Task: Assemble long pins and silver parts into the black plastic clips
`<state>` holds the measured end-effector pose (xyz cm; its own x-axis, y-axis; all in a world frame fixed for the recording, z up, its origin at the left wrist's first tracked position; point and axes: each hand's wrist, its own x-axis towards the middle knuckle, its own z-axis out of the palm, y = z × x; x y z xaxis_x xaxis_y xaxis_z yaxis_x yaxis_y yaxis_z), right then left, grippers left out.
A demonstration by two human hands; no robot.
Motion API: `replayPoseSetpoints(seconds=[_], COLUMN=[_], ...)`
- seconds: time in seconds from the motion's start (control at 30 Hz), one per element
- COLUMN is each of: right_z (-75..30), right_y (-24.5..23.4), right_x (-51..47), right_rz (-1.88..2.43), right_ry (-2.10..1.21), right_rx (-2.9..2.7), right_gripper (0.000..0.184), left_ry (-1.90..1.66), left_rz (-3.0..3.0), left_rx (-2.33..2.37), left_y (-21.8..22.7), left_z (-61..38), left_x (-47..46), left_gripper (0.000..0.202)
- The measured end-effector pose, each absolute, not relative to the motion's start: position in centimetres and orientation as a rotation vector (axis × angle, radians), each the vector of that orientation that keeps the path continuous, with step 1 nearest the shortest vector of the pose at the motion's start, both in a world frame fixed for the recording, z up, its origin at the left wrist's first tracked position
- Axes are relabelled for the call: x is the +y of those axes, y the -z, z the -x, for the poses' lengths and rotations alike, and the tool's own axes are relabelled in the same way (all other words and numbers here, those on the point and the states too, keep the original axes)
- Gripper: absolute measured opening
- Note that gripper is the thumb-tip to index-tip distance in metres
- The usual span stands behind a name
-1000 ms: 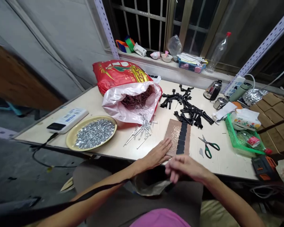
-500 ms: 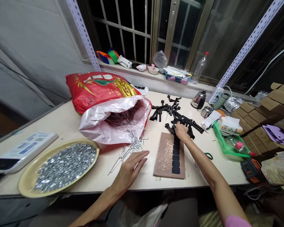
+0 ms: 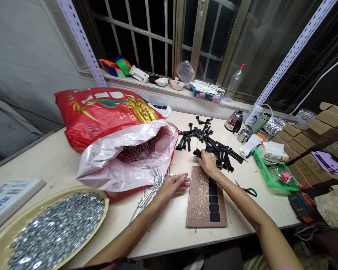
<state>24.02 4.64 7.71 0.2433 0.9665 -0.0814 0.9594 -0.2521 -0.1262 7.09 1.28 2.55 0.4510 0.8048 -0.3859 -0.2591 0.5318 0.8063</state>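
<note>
My left hand [image 3: 173, 184] lies on the table at the end of a loose bunch of long metal pins [image 3: 150, 187], fingers stretched toward the brown board [image 3: 200, 198]; whether it grips a pin I cannot tell. My right hand [image 3: 207, 162] rests at the board's far end, fingers closed on a black plastic piece [image 3: 197, 153] at the near edge of the pile of black plastic pieces [image 3: 212, 144]. A column of black pads [image 3: 214, 200] runs down the board's right side.
A red sack with a white plastic liner [image 3: 124, 150] full of pins lies left of the board. A yellow dish of small silver parts [image 3: 53, 232] sits front left. Scissors [image 3: 247, 190], a green basket [image 3: 269, 170], a kettle [image 3: 232, 120] and cardboard boxes [image 3: 304, 137] stand at right.
The view has moved closer over the table. My right hand pulled back from the black pile to the board's far end. My left hand slid up along the pins toward the board.
</note>
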Motion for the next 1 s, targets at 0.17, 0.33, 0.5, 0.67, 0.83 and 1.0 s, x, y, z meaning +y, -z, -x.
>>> replayPoseSetpoints(seconds=[0.17, 0.33, 0.5, 0.67, 0.83, 1.0], right_z=[-21.9, -21.8, -23.4, -23.6, -24.3, -25.0], right_y=[-7.5, -7.8, -8.4, -6.2, -5.4, -5.4], right_x=[3.4, 5.0, 11.6, 15.4, 15.9, 16.3], right_rz=[1.954, 1.715, 2.239, 2.468, 2.433, 2.045], right_ry=[-0.859, -1.288, -0.650, -0.419, -0.265, -0.130], right_rx=[-1.927, -1.937, -1.784, -1.741, -1.924, -2.449], right_gripper=[0.033, 0.052, 0.030, 0.023, 0.026, 0.038], left_ry=[-0.766, -0.673, -0.621, -0.657, -0.673, -0.637], left_rz=[-0.414, -0.315, -0.363, -0.447, -0.465, -0.503], left_rx=[0.668, 0.725, 0.824, 0.887, 0.918, 0.893], left_y=[-2.0, -2.1, -1.5, 0.0, -0.1, -0.7], left_z=[-8.1, -7.4, -7.2, -7.7, -7.5, -6.9], left_x=[2.4, 2.8, 2.6, 2.4, 2.2, 2.2], left_gripper=[0.023, 0.033, 0.027, 0.029, 0.043, 0.044])
